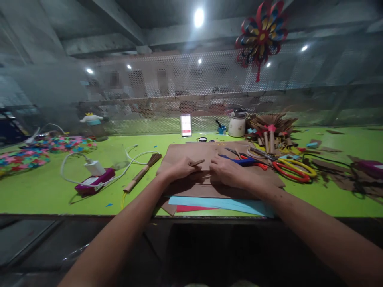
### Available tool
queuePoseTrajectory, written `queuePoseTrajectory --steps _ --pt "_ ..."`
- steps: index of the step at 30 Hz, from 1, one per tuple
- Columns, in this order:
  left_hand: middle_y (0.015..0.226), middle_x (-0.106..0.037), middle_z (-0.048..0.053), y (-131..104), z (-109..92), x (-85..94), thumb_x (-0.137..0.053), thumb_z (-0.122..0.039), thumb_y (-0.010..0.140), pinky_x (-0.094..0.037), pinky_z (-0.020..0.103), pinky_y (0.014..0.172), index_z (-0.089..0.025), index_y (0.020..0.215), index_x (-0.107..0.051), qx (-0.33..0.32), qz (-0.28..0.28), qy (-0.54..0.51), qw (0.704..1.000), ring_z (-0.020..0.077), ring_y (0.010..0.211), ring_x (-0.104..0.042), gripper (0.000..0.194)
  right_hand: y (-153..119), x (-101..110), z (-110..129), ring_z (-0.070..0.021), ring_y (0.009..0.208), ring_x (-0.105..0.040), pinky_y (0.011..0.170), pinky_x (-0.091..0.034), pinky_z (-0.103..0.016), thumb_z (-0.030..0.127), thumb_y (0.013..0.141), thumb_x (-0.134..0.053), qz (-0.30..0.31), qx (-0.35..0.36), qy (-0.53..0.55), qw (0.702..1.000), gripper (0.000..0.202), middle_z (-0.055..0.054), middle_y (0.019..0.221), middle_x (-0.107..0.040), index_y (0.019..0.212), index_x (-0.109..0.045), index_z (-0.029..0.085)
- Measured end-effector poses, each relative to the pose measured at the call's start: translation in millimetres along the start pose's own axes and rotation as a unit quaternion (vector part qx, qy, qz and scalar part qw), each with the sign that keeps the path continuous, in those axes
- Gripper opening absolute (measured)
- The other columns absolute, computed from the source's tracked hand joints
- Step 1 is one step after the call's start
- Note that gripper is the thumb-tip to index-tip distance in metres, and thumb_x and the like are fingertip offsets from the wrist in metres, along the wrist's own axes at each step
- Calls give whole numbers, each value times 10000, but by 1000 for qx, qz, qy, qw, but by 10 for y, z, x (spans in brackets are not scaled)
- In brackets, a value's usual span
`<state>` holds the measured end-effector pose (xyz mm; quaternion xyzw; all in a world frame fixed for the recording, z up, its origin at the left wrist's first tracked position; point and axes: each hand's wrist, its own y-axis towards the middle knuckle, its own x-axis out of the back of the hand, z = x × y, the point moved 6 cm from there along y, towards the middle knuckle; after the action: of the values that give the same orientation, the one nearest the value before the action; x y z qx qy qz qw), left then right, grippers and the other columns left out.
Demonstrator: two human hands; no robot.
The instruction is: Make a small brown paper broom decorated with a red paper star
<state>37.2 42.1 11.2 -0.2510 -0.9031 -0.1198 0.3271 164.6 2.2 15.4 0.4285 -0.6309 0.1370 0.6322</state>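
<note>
At near edge of bench (36, 195), a lt. blue strip (221, 204) lies over a red strip (191, 208); both sit just nearer than the brown sheets (188, 151). L hand (182, 168) is over L part of sheets, fingers clamped on a small brown piece (197, 162). R hand (229, 171) rests on sheets opp. L hand; cannot tell if its fingers are closed on paper. Obstruction, R side: blue-handled scissors (247, 161) lie across sheets, just beside R hand; orange and yellow scissor handles (299, 179) are further R, w/ a black cord beyond. L side: brown roll (137, 178) w/ yellow cord lies clear of sheets; purple power strip (108, 175) w/ white plug (95, 168) is further L, white cable looped btwn. Far L: multicol. stars (24, 159) and a bottle (97, 128). Far ctr.: lit phone (186, 124), upright; blue pot (222, 130); white flask (237, 126); then, to R, pleated brown fans (273, 120). Backdrop: perforated screen (149, 111), w/ red-petalled ornament (262, 37) hanging upper R.
</note>
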Motion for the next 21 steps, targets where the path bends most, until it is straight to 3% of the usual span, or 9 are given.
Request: queuePoseTrajectory --steps 5,11,14,18,21 --pt "624 -615 40 -67 -13 -103 -577 -288 707 -413 246 564 -123 720 -620 35 43 -144 988 129 598 -541 171 21 39 -34 -181 774 -464 698 -359 -286 76 786 -476 -48 1 12 999 119 -96 835 -547 775 -585 122" --pt "676 -631 66 -60 65 -140 -668 -252 641 -429 257 589 -83 736 -625 93 64 -235 965 117 586 -544 198 27 10 -94 -188 798 -456 725 -377 -306 80 781 -471 -76 -3 39 996 133 -93 816 -538 756 -592 129" --pt "679 -634 55 -41 105 -143 -685 -244 630 -424 244 583 -89 753 -630 84 72 -252 962 112 591 -551 206 32 44 -140 -181 826 -476 739 -392 -301 62 733 -499 -95 -38 118 988 152 -87 861 -550 812 -607 135" --pt "662 -629 36 -18 150 -161 -701 -247 613 -444 256 602 -109 770 -636 79 69 -252 962 121 601 -566 219 38 47 -184 -156 810 -530 691 -417 -255 138 711 -545 -77 -105 297 946 308 -70 930 -601 1015 -591 144" --pt "645 -613 18 19 147 -189 -712 -275 601 -455 258 607 -108 760 -627 65 62 -252 964 114 591 -561 245 48 -9 -209 -137 700 -545 625 -400 -238 239 767 -508 -42 -151 352 923 216 -46 805 -648 892 -655 143"
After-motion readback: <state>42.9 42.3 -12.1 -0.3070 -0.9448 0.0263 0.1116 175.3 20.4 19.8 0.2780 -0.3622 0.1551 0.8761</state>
